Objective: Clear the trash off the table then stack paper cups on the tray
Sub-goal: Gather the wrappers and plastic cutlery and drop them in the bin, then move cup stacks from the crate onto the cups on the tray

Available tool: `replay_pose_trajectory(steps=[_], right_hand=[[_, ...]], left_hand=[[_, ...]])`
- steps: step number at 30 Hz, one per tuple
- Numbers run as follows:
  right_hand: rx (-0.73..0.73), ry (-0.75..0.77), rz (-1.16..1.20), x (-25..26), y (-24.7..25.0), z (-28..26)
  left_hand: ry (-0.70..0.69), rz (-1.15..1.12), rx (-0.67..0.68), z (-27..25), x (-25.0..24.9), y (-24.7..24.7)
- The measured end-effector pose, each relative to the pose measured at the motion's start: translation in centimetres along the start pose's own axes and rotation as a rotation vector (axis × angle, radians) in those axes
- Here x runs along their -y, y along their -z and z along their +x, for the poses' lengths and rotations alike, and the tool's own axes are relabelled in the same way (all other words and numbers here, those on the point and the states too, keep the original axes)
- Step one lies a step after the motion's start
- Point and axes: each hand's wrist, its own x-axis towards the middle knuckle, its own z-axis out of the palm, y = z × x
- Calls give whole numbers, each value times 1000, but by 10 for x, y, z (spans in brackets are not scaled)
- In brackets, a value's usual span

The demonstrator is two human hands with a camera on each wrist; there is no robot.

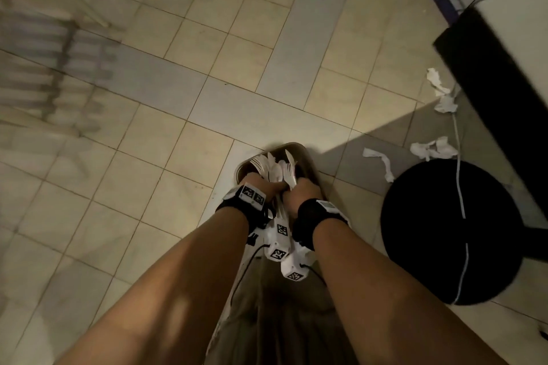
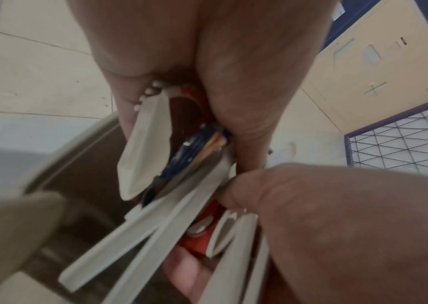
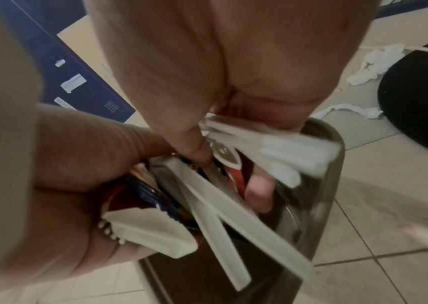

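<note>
Both hands grip one bundle of trash (image 1: 275, 169) over a steel bin (image 1: 310, 161) on the tiled floor. The bundle is white plastic cutlery (image 3: 233, 207) mixed with blue and red snack wrappers (image 2: 197, 156). My left hand (image 1: 264, 185) grips its left side and my right hand (image 1: 298, 191) its right side, knuckles almost touching. The cutlery ends (image 2: 142, 148) stick out past the fingers above the bin's open mouth (image 3: 332, 144). In the wrist views the left hand (image 2: 207, 51) and the right hand (image 3: 181, 61) curl round the bundle. No paper cups or tray are in view.
Crumpled tissues (image 1: 433, 149) lie on the floor right of the bin. A round black base (image 1: 450, 231) with a white cable (image 1: 461, 201) over it sits at the right. A dark table edge (image 1: 489, 68) rises behind it. A pale slatted chair (image 1: 53, 68) stands far left.
</note>
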Motion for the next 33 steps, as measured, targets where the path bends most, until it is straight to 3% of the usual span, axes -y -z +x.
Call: replay_pose_trajectory(steps=[6, 12, 17, 24, 27, 33], right_hand=[[17, -40, 0, -8, -9, 28], [-17, -14, 51, -6, 0, 5], [29, 50, 27, 16, 24, -56], [38, 198, 53, 78, 90, -200], [14, 240, 57, 96, 119, -260], [-35, 331, 295, 85, 187, -385]], left_hand=[[-1, 96, 74, 36, 2, -15], [-39, -39, 63, 13, -1, 2], [-64, -100, 75, -61, -6, 40], [-150, -36, 3, -202, -32, 118], [-208, -107, -31, -261, -49, 149], [-403, -61, 46, -386, -93, 189]])
